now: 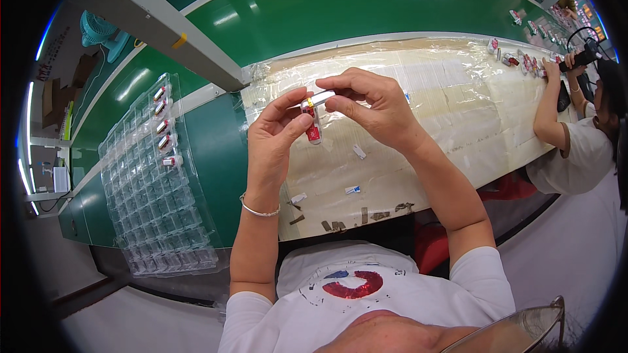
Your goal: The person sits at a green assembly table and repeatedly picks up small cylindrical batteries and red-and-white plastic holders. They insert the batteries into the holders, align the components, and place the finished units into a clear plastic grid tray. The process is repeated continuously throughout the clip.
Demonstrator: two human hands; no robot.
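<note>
My left hand (271, 132) is closed around a small clear container with a red label (313, 132), held upright above the table. At its top, my right hand (383, 104) pinches a white strip (322, 97) between thumb and fingers. The strip meets the container near a yellow spot; whether it is stuck on there I cannot tell. To the left lies a clear plastic tray (147, 186) with many pockets. Several small red-and-white containers (163, 126) sit in pockets along its right side.
Clear film covers the pale work mat (432, 101). Scraps of white paper (359, 151) lie on it. A grey metal post (173, 29) rises behind the tray. A co-worker (575, 131) sits at the right, beside more small containers (526, 64). A green conveyor-like surface (314, 3) runs behind.
</note>
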